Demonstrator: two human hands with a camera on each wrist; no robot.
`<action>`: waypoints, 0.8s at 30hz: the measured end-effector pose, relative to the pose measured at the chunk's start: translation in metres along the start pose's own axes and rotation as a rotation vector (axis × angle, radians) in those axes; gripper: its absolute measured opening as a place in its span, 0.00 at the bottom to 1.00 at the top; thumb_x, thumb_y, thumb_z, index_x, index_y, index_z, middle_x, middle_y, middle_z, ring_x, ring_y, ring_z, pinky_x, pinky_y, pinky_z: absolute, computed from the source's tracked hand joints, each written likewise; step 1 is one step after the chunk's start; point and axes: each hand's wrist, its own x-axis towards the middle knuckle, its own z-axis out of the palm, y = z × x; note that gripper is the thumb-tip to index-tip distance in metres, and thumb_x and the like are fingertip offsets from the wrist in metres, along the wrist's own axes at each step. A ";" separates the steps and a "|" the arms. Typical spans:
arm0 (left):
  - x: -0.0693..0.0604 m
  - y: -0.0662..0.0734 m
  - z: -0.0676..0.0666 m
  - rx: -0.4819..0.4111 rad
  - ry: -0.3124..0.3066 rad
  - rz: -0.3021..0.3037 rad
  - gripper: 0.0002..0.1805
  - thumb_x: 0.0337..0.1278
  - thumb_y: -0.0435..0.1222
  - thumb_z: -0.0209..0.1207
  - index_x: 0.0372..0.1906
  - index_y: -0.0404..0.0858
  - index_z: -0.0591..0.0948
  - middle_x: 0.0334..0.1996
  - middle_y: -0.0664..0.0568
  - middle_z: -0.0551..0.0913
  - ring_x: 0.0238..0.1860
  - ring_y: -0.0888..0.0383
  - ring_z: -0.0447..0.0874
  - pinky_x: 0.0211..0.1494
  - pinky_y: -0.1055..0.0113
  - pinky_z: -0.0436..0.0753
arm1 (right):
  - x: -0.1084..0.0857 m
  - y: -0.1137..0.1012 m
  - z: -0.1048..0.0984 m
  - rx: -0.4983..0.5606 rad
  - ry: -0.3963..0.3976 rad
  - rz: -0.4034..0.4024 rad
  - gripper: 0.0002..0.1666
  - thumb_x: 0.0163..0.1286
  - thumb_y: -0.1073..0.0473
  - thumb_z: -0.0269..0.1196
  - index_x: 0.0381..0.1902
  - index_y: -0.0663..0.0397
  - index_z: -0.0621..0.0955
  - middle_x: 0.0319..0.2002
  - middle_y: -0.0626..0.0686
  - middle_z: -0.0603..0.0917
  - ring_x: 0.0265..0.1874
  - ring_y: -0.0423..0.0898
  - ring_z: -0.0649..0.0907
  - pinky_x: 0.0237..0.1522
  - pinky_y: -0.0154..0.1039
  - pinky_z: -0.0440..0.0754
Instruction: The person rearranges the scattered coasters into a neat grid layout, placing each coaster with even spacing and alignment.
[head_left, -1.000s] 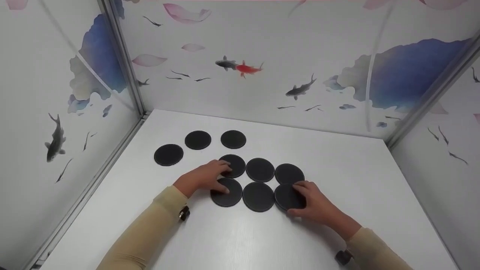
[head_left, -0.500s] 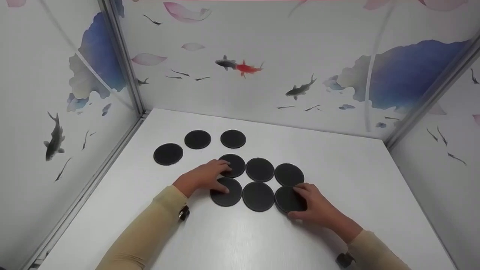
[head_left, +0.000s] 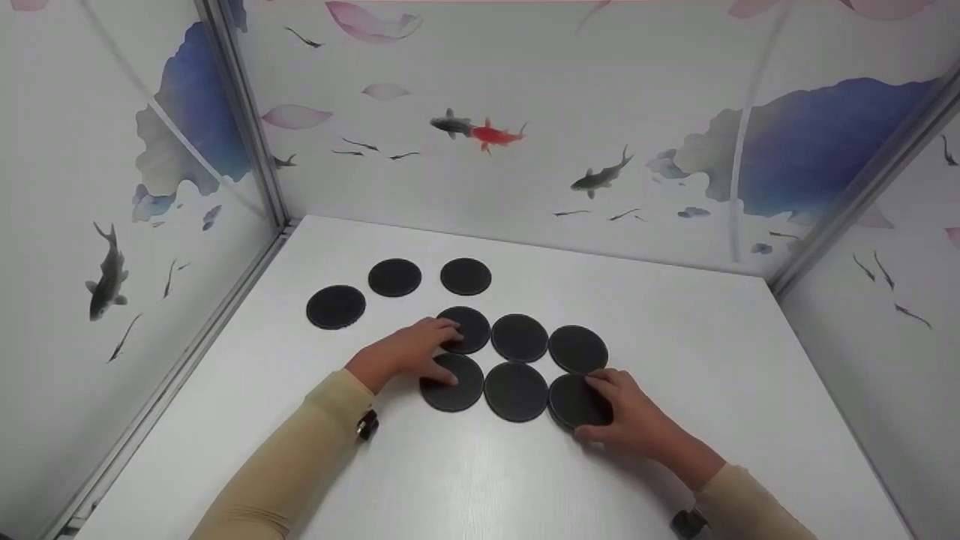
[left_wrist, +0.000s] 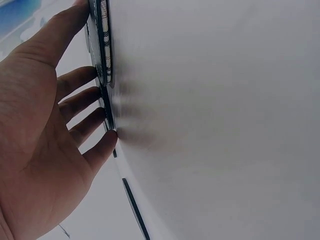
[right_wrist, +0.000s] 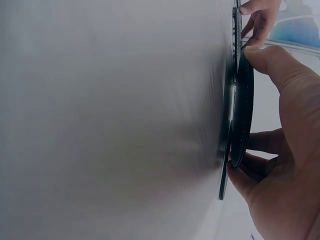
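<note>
Black round coasters form two touching rows on the white table. My left hand point(head_left: 409, 351) rests across the left end, its fingertips on the back-left coaster point(head_left: 472, 337) and its thumb on the front-left coaster point(head_left: 459, 397); in the left wrist view, that hand's fingers point(left_wrist: 82, 102) are spread. My right hand point(head_left: 630, 411) holds the front-right coaster point(head_left: 576, 401) by its edge between thumb and fingers. The right wrist view shows this coaster point(right_wrist: 244, 107) tilted and a little off the table. Between them lies the front-middle coaster point(head_left: 517, 392), with the back-middle point(head_left: 520, 337) and back-right coasters point(head_left: 578, 348) behind.
Three more coasters lie apart at the back left: one at the far left point(head_left: 336, 307), a second coaster point(head_left: 394, 277) and a third coaster point(head_left: 466, 277). Printed panels point(head_left: 480, 195) enclose the white table point(head_left: 480, 480) at the back and both sides.
My right hand has shifted the front-right coaster slightly toward me, away from the back-right one. My left hand stays in place on the left coasters.
</note>
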 end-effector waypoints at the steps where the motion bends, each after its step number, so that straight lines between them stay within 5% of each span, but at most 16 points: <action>1: 0.000 0.000 0.000 -0.002 0.000 -0.001 0.46 0.63 0.58 0.77 0.80 0.43 0.76 0.84 0.50 0.66 0.84 0.47 0.63 0.83 0.50 0.68 | 0.000 0.000 0.000 -0.004 -0.001 0.000 0.58 0.62 0.37 0.83 0.77 0.68 0.75 0.75 0.63 0.73 0.74 0.60 0.74 0.74 0.62 0.75; 24: 0.001 -0.002 0.001 0.004 -0.004 -0.011 0.46 0.63 0.58 0.77 0.80 0.43 0.76 0.85 0.50 0.66 0.84 0.47 0.63 0.83 0.50 0.68 | -0.001 0.000 0.001 -0.010 -0.020 -0.002 0.59 0.64 0.38 0.82 0.79 0.69 0.73 0.77 0.64 0.69 0.76 0.62 0.71 0.76 0.62 0.74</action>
